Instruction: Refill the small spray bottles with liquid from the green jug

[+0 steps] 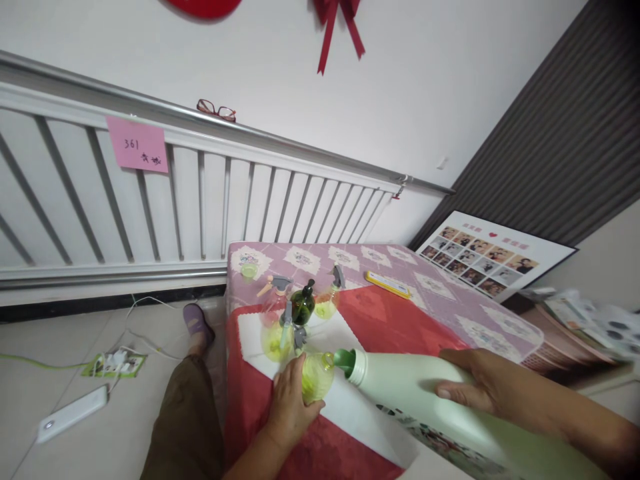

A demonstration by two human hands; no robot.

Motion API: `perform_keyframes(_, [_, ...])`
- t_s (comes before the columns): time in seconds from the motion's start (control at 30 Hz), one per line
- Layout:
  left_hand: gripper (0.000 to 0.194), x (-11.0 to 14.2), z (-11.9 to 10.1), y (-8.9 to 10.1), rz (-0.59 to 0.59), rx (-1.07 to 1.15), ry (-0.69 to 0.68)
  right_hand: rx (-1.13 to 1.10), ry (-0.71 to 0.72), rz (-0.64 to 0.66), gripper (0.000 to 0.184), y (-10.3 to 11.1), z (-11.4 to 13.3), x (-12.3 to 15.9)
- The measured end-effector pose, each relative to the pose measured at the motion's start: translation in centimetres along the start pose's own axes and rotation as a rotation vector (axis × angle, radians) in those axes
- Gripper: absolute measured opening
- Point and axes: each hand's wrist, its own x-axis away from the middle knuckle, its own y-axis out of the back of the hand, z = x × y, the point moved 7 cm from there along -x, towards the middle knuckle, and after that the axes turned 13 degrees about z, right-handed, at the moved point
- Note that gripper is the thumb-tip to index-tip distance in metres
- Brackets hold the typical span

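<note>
My left hand (pixel 290 407) is wrapped round a small clear bottle (pixel 317 379) with yellowish liquid in it, tilted so its open neck faces right. With my right hand (pixel 470 387) I grip a large pale green jug (pixel 415 383), tipped on its side. Its green spout (pixel 344 360) meets or nearly meets the small bottle's neck; contact is hard to tell. Behind my left hand stand a dark green pump bottle (pixel 303 305), a clear spray bottle (pixel 327 303) with a grey head, and another spray bottle (pixel 276 339) holding yellow liquid. A pinkish spray bottle (pixel 273 308) is partly hidden.
A purple patterned cloth (pixel 425 287) and a red cloth (pixel 250 400) cover the table. On it lie a yellow-edged case (pixel 387 285) and a small green lid (pixel 249 271). A white radiator (pixel 280 200) runs behind. Cables and a power strip (pixel 115 363) lie on the floor.
</note>
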Motion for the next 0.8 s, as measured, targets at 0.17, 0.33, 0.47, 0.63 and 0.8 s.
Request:
perform_keyframes(0.17, [0.084, -0.1, -0.1, 0.2, -0.005, -0.005, 0.002, 0.116, -0.009, 0.163, 0.042, -0.9, -0.5, -0.2])
perform_keyframes(0.33, [0.084, -0.2, 0.0, 0.0, 0.004, -0.003, 0.003, 0.182, -0.006, 0.168, 0.043, -0.8, -0.5, -0.2])
perform_keyframes(0.47, [0.084, -0.2, 0.1, -0.1, -0.004, -0.008, -0.008, 0.196, -0.022, 0.178, 0.044, -0.7, 0.0, -0.4])
perform_keyframes(0.63, [0.084, -0.2, 0.2, -0.2, 0.009, -0.020, 0.001, 0.213, -0.022, 0.236, 0.046, -0.8, 0.9, -0.5])
perform_keyframes(0.8, [0.084, -0.2, 0.0, 0.0, 0.031, -0.018, 0.018, 0.228, -0.047, 0.241, 0.048, -0.7, 1.1, -0.3])
